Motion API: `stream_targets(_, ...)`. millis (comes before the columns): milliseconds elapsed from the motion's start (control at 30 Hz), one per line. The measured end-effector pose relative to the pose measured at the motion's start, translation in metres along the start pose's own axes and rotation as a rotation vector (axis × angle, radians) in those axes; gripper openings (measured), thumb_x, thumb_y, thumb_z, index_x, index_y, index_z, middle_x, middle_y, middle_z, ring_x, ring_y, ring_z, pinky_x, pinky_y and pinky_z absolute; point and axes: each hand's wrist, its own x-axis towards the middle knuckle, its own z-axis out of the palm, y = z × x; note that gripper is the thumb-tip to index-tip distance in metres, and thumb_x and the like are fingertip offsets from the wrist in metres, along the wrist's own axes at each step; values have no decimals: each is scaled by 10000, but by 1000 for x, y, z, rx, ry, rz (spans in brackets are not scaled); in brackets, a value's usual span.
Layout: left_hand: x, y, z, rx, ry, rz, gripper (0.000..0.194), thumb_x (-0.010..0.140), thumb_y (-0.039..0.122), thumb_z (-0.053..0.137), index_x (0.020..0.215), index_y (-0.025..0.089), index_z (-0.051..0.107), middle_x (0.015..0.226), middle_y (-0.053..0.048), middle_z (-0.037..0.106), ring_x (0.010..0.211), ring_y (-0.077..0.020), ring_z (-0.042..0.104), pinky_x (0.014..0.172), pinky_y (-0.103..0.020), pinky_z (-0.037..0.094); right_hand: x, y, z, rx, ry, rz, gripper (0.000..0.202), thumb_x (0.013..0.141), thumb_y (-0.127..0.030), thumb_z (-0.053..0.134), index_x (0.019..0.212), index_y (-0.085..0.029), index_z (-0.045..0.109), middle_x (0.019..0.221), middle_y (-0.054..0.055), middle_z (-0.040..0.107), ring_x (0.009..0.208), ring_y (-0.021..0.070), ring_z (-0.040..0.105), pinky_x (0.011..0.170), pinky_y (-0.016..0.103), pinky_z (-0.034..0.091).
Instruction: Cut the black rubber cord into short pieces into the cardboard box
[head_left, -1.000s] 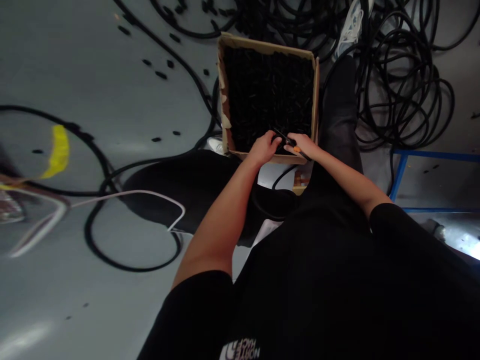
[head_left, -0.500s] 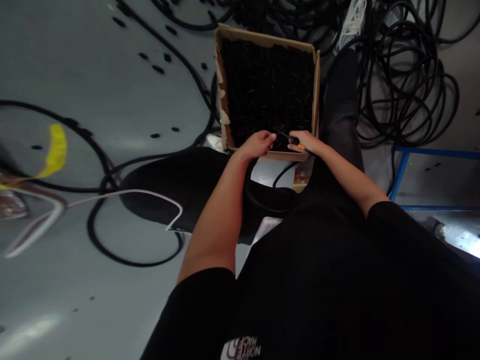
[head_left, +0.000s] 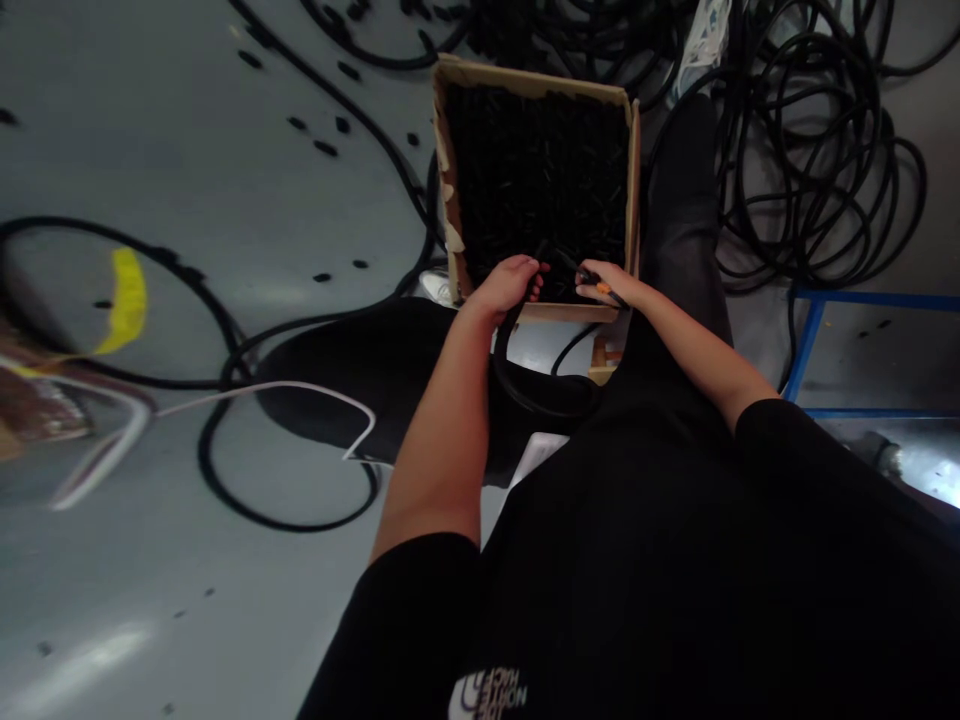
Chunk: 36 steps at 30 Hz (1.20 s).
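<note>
My left hand [head_left: 516,284] is closed around a black rubber hose or cable [head_left: 504,352]; its end pokes up past the fingers over the near side of a cardboard box [head_left: 445,160]. From this hand the hose bends down in a loop across my lap. To the right, my right hand [head_left: 611,280] grips shears [head_left: 602,288] with dark blades and orange on the handles. Their blades blend into the dark contents, so how far apart they are is unclear. Short black cut pieces [head_left: 540,170] fill the box between my legs.
Coiled black hose [head_left: 817,150] lies on the right, with more behind the box. Loose black pieces [head_left: 325,148] dot the grey floor on the left. A yellow strip [head_left: 129,300] and a white cord [head_left: 300,385] are at left. Blue tape [head_left: 870,298] marks the right floor.
The hose end now stands up beyond my left fingers, where it was hidden before. The shears' blades, earlier pointing toward my left hand, have drawn slightly away from it.
</note>
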Motion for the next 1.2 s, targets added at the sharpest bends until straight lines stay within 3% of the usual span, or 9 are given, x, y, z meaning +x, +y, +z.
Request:
stream_targets(133,-5,5,4,18,-18,6,274,1287,434,712,1095,252,638,760,25,618,600,-154,553,572,-228,432,7,10,10,153,-50,-76,275,1064,-365,838,1177,-256,612,970,-19,693,889,191,686,866,322,597)
stream_targets(267,-6,6,14,20,-104,5,348,1289,372,652,966,269,573,708,19,567,574,-151,468,543,-242,398,23,13,18,18,-23,-169,276,1077,-388,829,1184,-245,618,1060,20,705,1008,225,692,969,375,612)
stream_targets(400,-2,4,20,129,-68,28,300,1243,321,638,952,272,581,759,1,613,626,-182,516,619,-297,460,30,9,20,-173,42,-153,230,1060,-335,821,1135,-244,624,1160,58,697,1079,252,679,1087,414,597)
stream_targets(567,5,-3,14,333,52,232,238,1166,399,757,990,269,665,808,-32,669,868,-276,688,851,-358,599,17,-5,11,-234,87,-102,207,1050,-409,784,1082,-215,720,1074,58,732,1030,263,670,1003,375,521)
stream_targets(733,2,2,8,139,-14,35,194,1129,322,823,1163,256,644,802,22,663,691,-194,619,704,-289,539,2,-12,5,-211,75,-52,282,1036,-475,815,1062,-200,759,976,32,740,986,254,677,932,348,472)
stream_targets(867,-7,9,10,95,-105,94,206,1109,284,838,1068,257,638,793,9,692,607,-156,559,609,-257,451,4,-10,1,-179,41,-121,227,1018,-413,811,1083,-198,782,1109,83,788,1046,266,700,1001,367,535)
stream_targets(1000,-10,10,12,54,-206,125,308,1175,391,836,989,256,631,785,-5,692,550,-132,500,548,-255,388,13,-13,-6,-243,44,-133,201,992,-376,840,1046,-196,769,1167,105,782,1088,277,706,1029,387,541)
stream_targets(1100,-9,11,8,34,-181,73,321,1227,415,781,1003,257,614,770,8,664,529,-125,475,506,-241,355,9,-16,-12,-253,13,-78,210,994,-383,840,1006,-194,747,1022,55,757,1013,258,687,969,370,505)
stream_targets(1200,-9,14,3,2,-81,1,259,1209,318,759,1016,257,597,773,19,632,555,-131,501,529,-244,384,-1,-13,-15,-197,6,-46,204,990,-370,851,985,-198,741,934,27,748,961,236,682,921,349,490)
